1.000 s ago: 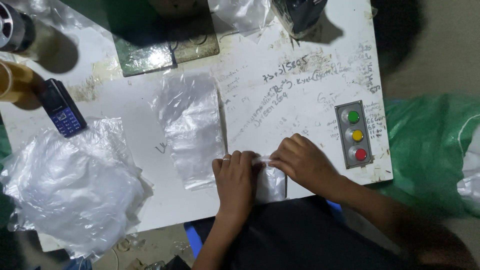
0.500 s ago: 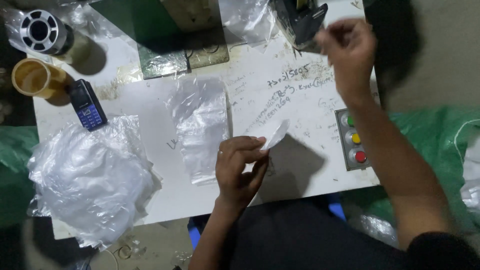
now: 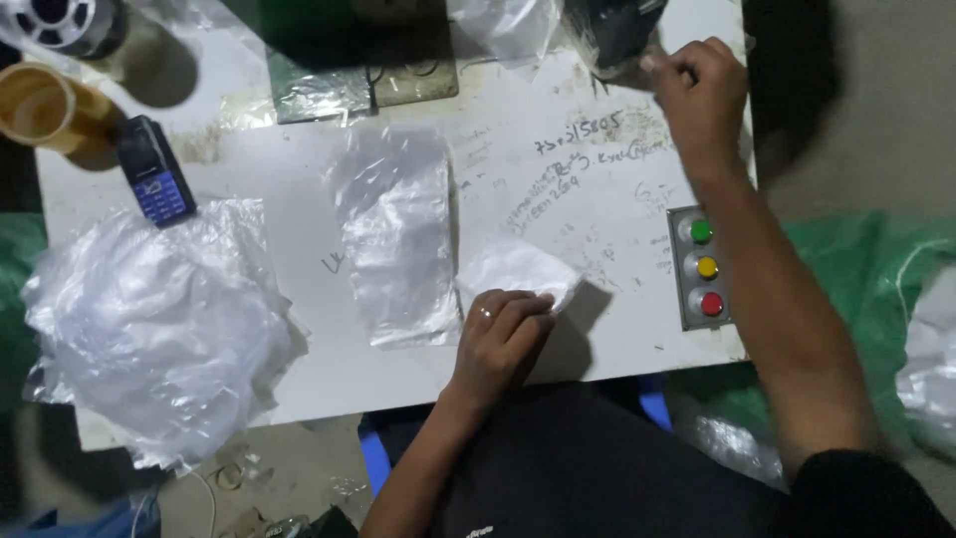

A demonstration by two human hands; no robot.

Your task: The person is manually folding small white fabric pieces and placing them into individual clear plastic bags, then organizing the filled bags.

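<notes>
Left hand (image 3: 498, 339) grip pinches small bag (image 3: 518, 271); right hand (image 3: 702, 90) outstretched, fingers curled shut

Clear plastic bags (image 3: 396, 234), white scribbled table (image 3: 597, 199), green, yellow, red buttons (image 3: 706, 267), blue-keyed phone (image 3: 154, 171)

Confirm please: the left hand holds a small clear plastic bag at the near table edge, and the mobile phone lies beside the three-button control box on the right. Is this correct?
Not quite. In the head view the left hand does hold the small clear plastic bag, but the mobile phone lies at the far left beside the yellow tape roll, far from the three-button control box.
</notes>
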